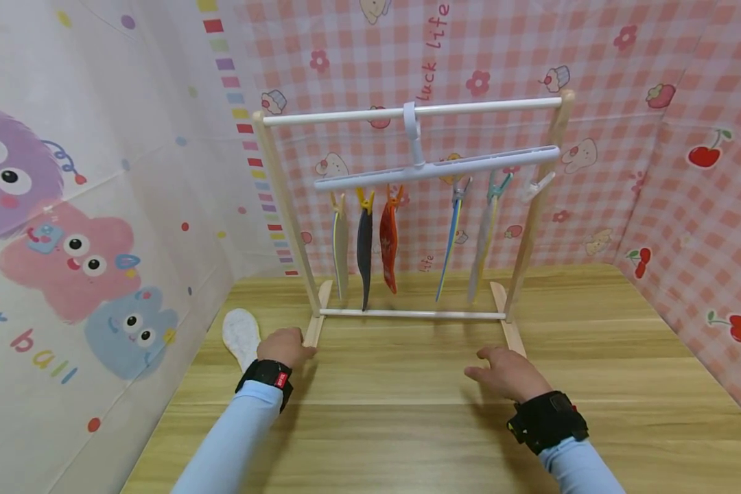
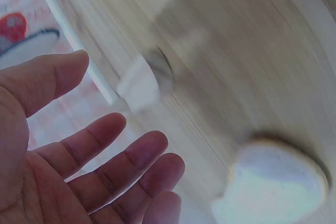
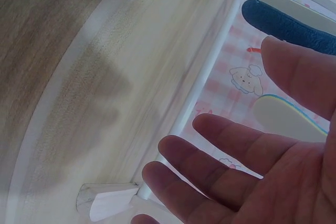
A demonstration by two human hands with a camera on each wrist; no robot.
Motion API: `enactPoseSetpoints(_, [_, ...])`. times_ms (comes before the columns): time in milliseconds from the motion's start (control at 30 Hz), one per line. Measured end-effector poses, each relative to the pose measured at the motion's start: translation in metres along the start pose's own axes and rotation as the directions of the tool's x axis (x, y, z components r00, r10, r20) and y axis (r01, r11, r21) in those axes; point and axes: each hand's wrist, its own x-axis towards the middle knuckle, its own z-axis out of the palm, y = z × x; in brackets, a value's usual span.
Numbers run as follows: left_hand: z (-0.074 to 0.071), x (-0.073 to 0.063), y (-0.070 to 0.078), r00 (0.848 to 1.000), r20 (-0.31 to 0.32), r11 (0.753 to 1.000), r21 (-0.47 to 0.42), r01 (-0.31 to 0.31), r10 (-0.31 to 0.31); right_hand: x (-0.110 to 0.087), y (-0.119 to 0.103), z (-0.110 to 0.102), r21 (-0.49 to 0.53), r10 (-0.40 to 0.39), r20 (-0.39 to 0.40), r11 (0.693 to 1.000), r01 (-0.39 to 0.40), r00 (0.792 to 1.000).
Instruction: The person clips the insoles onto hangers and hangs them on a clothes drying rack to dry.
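Observation:
My left hand (image 1: 285,348) hovers by the rack's left foot, just right of a white insole (image 1: 241,335) lying on the table. Its fingers are loosely spread and hold nothing in the left wrist view. Near the rack's right foot, my right hand (image 1: 509,372) is also relaxed, with nothing in it. A pale hanger (image 1: 444,168) hooks over the top bar of the wooden rack (image 1: 284,206). Clipped beneath it hang a pale insole (image 1: 342,257), a dark insole (image 1: 364,257), a red insole (image 1: 389,250), a blue-edged insole (image 1: 449,247) and a greyish insole (image 1: 484,250).
A white clip (image 1: 538,186) without an insole is at the hanger's right end. The rack's white lower bar (image 1: 414,314) runs just above the wood-grain table (image 1: 395,425). Pink checked cloth (image 1: 599,213) stands behind, and a white cartoon sheet (image 1: 179,178) at the left.

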Motion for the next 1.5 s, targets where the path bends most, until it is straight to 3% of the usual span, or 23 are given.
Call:
enactPoseSetpoints(267, [-0.011, 0.001, -0.025, 0.997, 0.043, 0.998, 0.006, 0.065, -0.065, 0.000, 0.004, 0.001, 0.006, -0.012, -0.003, 1.000, 0.012, 1.000])
enactPoseSetpoints(833, [-0.014, 0.014, -0.078, 0.986, 0.028, 0.986, -0.008, 0.167, -0.167, -0.003, 0.007, 0.002, -0.003, 0.003, -0.017, 1.000, -0.003, 1.000])
enactPoseSetpoints(1167, [-0.019, 0.014, -0.096, 0.974, 0.007, 0.974, -0.002, 0.226, -0.226, -0.003, 0.009, 0.003, -0.011, -0.003, -0.016, 1.000, 0.003, 1.000])
enactPoseSetpoints(1500, [-0.009, 0.026, -0.114, 0.965, -0.029, 0.965, -0.012, 0.261, -0.261, -0.006, 0.010, 0.003, -0.012, -0.004, -0.031, 1.000, 0.003, 1.000])
